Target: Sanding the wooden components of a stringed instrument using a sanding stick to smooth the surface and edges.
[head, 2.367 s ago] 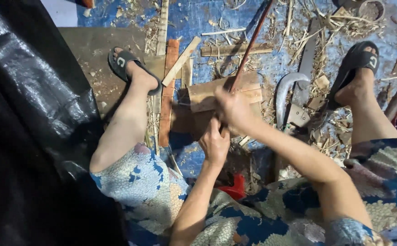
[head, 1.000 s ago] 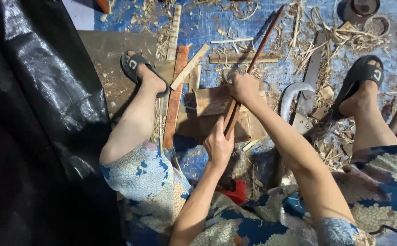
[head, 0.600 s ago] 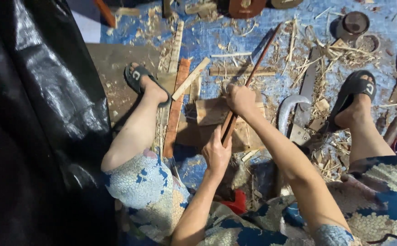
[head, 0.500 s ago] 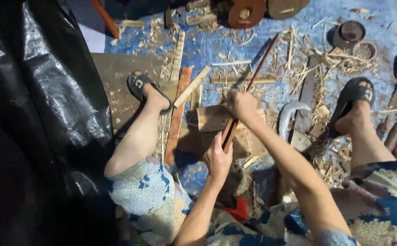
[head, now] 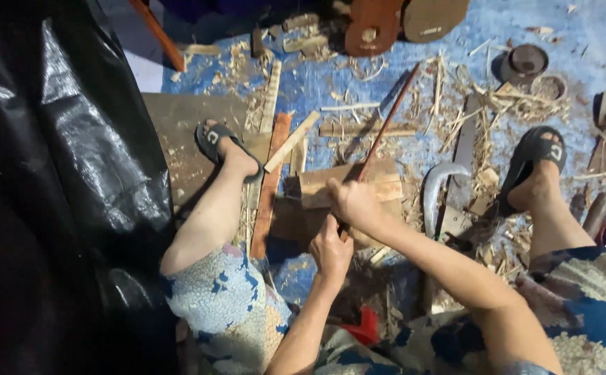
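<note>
Seated person working a long reddish stick (head: 385,125) over a wooden block (head: 348,186) on the blue floor (head: 358,83). The right hand (head: 353,205) is clenched around the stick's lower part; the left hand (head: 331,251), just below it, also grips the stick. A curved blade (head: 433,189) lies beside the block, amid wood shavings (head: 480,132).

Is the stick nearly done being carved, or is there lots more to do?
Plenty is already cut: wood shavings cover the blue floor. Right now the left hand and right hand both grip the long reddish stick over a wooden block. How much carving is left cannot be told; the curved blade lies unused.
</note>
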